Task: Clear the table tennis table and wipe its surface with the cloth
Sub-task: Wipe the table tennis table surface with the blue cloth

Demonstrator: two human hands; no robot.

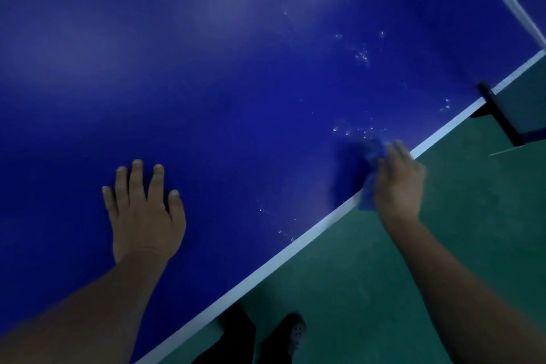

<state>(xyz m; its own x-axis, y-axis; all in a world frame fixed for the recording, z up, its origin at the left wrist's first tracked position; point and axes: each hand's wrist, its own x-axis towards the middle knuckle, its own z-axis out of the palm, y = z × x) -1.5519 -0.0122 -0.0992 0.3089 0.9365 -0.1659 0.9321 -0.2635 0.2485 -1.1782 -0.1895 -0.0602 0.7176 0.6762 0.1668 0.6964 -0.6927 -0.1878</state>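
Rightward, right hand [399, 183] holds cloth [369, 168] at table [236, 68] edge.

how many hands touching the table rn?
2. The left hand lies flat with fingers spread on the blue table tennis table. The right hand grips a blue cloth at the white-lined side edge near the net post.

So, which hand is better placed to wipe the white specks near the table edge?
The right hand: it grips the cloth beside the specks. The left hand lies flat, farther away.
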